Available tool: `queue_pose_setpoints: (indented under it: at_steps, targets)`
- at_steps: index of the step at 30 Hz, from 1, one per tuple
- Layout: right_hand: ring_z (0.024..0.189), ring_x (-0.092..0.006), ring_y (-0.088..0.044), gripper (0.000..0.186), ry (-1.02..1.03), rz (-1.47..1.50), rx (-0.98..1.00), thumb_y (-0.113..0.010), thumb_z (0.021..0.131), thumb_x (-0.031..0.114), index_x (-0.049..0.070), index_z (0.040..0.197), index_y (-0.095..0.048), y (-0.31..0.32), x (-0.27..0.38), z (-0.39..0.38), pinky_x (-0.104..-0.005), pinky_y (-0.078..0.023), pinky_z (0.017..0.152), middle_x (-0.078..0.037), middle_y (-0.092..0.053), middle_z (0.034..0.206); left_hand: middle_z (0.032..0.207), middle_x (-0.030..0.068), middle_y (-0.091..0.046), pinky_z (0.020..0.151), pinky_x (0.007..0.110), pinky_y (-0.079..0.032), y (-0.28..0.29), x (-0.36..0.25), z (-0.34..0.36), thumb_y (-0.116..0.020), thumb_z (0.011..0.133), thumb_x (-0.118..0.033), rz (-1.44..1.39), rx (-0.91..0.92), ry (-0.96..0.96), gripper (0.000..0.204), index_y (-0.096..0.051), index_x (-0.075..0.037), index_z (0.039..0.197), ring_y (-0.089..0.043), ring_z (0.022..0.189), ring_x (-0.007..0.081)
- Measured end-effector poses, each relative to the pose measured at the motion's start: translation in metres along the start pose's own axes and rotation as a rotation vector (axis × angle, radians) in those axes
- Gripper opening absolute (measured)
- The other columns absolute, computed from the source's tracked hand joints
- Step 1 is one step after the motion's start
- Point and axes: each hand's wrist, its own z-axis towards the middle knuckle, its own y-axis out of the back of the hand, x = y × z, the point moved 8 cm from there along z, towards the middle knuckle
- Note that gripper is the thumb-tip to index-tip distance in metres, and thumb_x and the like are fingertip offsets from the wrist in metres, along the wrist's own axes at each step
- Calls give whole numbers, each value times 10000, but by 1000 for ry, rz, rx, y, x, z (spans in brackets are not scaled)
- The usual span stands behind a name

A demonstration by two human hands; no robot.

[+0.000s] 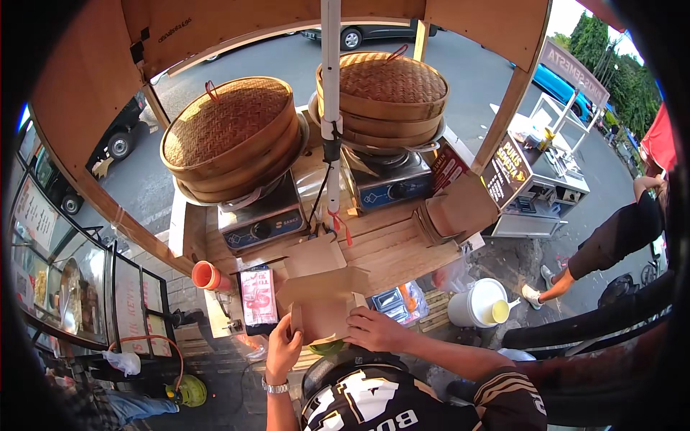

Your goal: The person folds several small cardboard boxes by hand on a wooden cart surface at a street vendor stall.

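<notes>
Close to my body, an open brown cardboard box [323, 316] is held between both hands, its lid flap raised at the far side. My left hand [284, 350] grips the box's left near corner, thumb and fingers closed on the wall. At the right wall, my right hand [375, 330] pinches the edge with its fingers. Just beyond stands another open cardboard box [315, 257] on the wooden counter [381, 251]. To the left of the held box lies a stack of red-and-white printed packets [258, 296].
Two round bamboo steamers [228, 136] [384, 90] sit on gas stoves [262, 226] [388, 190] at the back. A white pole [330, 108] rises between them. Folded cardboard boxes [460, 208] stand at right, orange cups [208, 275] at left. A white bucket [478, 303] is beside the counter.
</notes>
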Motion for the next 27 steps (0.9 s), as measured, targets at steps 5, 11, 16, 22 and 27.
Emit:
queue_pose_setpoints:
  at_steps: [5, 11, 16, 22, 27]
  targets:
    - [1034, -302, -594, 183, -124, -125, -134, -787, 820, 110, 36, 935, -666, 46, -31, -9, -388, -526, 884, -95, -602, 997, 1258, 102, -623, 885, 304, -536, -36, -1, 25, -629, 1034, -174, -421, 35, 201, 484, -499, -20, 1474, -639, 1002, 176]
    - [1019, -352, -575, 179, -501, -603, -530, -805, 788, 22, 17, 846, -636, 171, -131, -77, -454, -506, 862, -112, -602, 974, 1068, 119, -718, 791, 294, -543, -17, 29, 48, -635, 1036, -233, 60, -88, 179, 371, -615, 48, 1278, -663, 915, 148]
    - [983, -377, -560, 140, -641, -657, -464, -761, 849, 75, 22, 851, -631, 185, -217, -118, -494, -488, 858, -133, -593, 955, 913, 51, -691, 687, 252, -493, -7, 65, 41, -617, 1033, -167, 24, -101, 150, 290, -645, 44, 1229, -594, 780, 90]
    - [958, -333, -579, 229, -698, -841, -233, -693, 946, 296, 74, 887, -699, 158, -244, -98, -521, -399, 894, -95, -658, 911, 973, 62, -717, 756, 272, -546, 1, 77, 14, -635, 1034, -192, -60, -180, 265, 288, -647, 21, 1227, -660, 829, 119]
    - [937, -315, -633, 323, -919, -929, -90, -581, 1014, 344, 78, 934, -747, 146, -269, -97, -543, -368, 916, -121, -717, 1007, 963, 110, -729, 710, 292, -557, 4, 57, 9, -656, 1007, -191, 98, -217, 222, 291, -662, 7, 1221, -698, 813, 147]
